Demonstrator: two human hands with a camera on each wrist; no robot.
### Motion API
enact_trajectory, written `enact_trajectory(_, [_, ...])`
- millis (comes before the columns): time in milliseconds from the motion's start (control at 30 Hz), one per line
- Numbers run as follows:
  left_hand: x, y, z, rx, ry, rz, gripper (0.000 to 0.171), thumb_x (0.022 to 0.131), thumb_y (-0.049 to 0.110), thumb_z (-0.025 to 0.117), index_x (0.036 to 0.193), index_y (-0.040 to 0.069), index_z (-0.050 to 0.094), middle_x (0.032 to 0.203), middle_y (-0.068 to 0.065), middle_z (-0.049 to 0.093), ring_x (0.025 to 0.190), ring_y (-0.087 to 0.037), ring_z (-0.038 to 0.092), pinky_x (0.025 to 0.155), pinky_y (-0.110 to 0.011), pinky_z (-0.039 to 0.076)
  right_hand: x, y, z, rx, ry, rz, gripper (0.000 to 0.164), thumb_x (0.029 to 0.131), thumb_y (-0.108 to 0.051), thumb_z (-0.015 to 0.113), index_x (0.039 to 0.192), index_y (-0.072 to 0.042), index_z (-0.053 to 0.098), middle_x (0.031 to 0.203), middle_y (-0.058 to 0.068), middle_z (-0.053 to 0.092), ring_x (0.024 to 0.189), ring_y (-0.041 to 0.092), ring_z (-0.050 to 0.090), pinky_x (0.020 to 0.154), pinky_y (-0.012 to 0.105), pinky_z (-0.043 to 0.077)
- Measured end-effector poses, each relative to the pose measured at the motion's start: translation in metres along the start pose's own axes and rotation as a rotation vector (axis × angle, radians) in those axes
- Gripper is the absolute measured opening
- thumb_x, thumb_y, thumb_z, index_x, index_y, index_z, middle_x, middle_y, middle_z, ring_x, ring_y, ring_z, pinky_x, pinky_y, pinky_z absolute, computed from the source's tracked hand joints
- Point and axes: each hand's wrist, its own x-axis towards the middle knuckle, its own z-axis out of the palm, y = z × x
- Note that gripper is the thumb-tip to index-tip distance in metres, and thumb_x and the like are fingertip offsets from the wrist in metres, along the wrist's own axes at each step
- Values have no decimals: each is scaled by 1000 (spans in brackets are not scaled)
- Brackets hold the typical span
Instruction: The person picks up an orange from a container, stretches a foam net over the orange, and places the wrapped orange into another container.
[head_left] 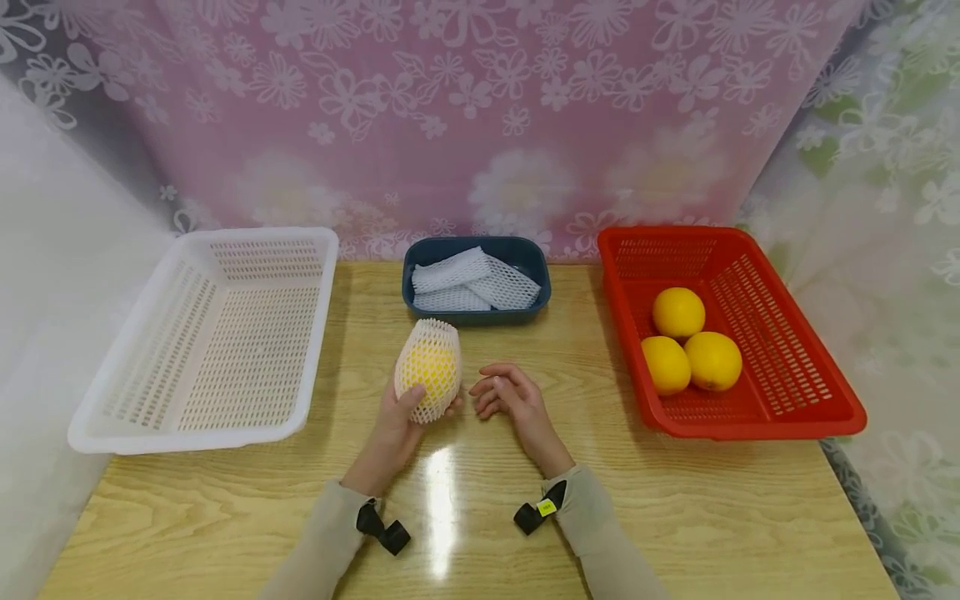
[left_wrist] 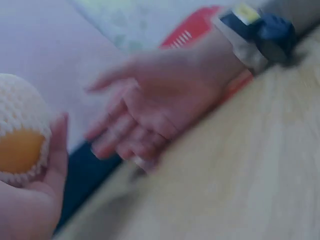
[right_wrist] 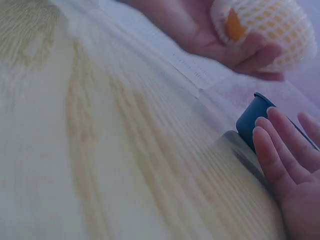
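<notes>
An orange (head_left: 429,367) wrapped in a white foam net sleeve (head_left: 442,332) is held above the table by my left hand (head_left: 401,412), its thumb across the front and its fingers curled round the back. To the right of it, my right hand (head_left: 517,402) hovers apart from the fruit with loosely bent fingers and holds nothing. In the right wrist view the netted orange (right_wrist: 280,30) shows a patch of bare peel at one end. Several unfilled foam net sleeves (head_left: 480,279) lie in a dark blue tray (head_left: 480,317) beyond the hands.
A white plastic basket (head_left: 322,333) with nothing in it stands at the left. The red basket (head_left: 795,333) at the right holds three oranges (head_left: 678,312). Both stand on the wood-grain table (head_left: 480,517). A pink flowered curtain (head_left: 450,125) hangs behind.
</notes>
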Motion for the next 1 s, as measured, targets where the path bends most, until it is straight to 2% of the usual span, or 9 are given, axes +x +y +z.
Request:
enact_trajectory(133, [-9, 26, 23, 115, 24, -18, 68, 92, 14, 63, 149, 14, 26, 129, -17, 43, 99, -31, 65, 75, -39, 58, -1, 1, 0, -36, 10, 43, 42, 105, -25, 49, 123, 13, 51, 102, 35, 61, 77, 28, 65, 69, 37, 57])
enact_trajectory(267, [-27, 54, 46, 216, -5, -37, 66, 90, 12, 61, 148, 13, 30, 123, -18, 48, 88, -32, 69, 63, -33, 56, -1, 1, 1, -42, 1, 61, 39, 105, -22, 50, 122, 14, 52, 101, 33, 62, 77, 28, 65, 69, 38, 57])
enact_trajectory(367, [-42, 73, 62, 271, -35, -42, 66, 86, 12, 65, 145, 16, 35, 125, -17, 48, 93, -31, 67, 65, -37, 57, -1, 0, 2, -41, -4, 60, 37, 105, -20, 50, 121, 14, 52, 99, 28, 64, 77, 26, 66, 69, 37, 57])
enact_trajectory(467, [-56, 89, 74, 342, -79, -6, 68, 83, 12, 70, 144, 18, 40, 131, -16, 44, 103, -29, 61, 70, -42, 58, -1, 0, 2, -40, -7, 46, 35, 105, -17, 50, 120, 15, 52, 97, 26, 65, 76, 25, 65, 69, 36, 57])
enact_trajectory(567, [-64, 106, 82, 444, -110, 99, 75, 80, 6, 74, 146, 16, 41, 137, -14, 41, 110, -25, 53, 77, -41, 57, 0, 1, 1, -34, -16, 33, 37, 104, -16, 51, 119, 18, 51, 97, 30, 64, 75, 27, 65, 69, 37, 57])
enact_trajectory(633, [-65, 119, 84, 522, -141, 217, 82, 74, -2, 76, 147, 8, 40, 139, -16, 41, 113, -26, 50, 82, -36, 55, 0, 1, 1, -31, -21, 30, 39, 104, -17, 51, 120, 19, 50, 97, 33, 63, 76, 29, 65, 69, 36, 57])
enact_trajectory(767, [-68, 153, 86, 661, -146, 435, 95, 59, -17, 79, 142, -8, 35, 139, -19, 42, 115, -27, 48, 87, -29, 52, 0, 2, 0, -31, -27, 27, 43, 104, -18, 52, 120, 21, 47, 97, 33, 62, 75, 31, 65, 68, 37, 57])
enact_trajectory(900, [-71, 186, 89, 726, -139, 636, 97, 53, -14, 88, 134, -16, 34, 136, -23, 47, 118, -33, 50, 93, -27, 49, 0, 2, -1, -41, -29, 19, 42, 104, -17, 52, 119, 21, 48, 97, 31, 64, 75, 31, 65, 68, 36, 58])
enact_trajectory(1000, [-67, 207, 88, 763, -158, 764, 90, 58, -4, 91, 126, -18, 35, 131, -29, 50, 121, -37, 50, 99, -30, 45, 0, 3, 0, -43, -28, 13, 40, 104, -17, 52, 119, 20, 50, 96, 30, 64, 75, 29, 66, 67, 36, 58])
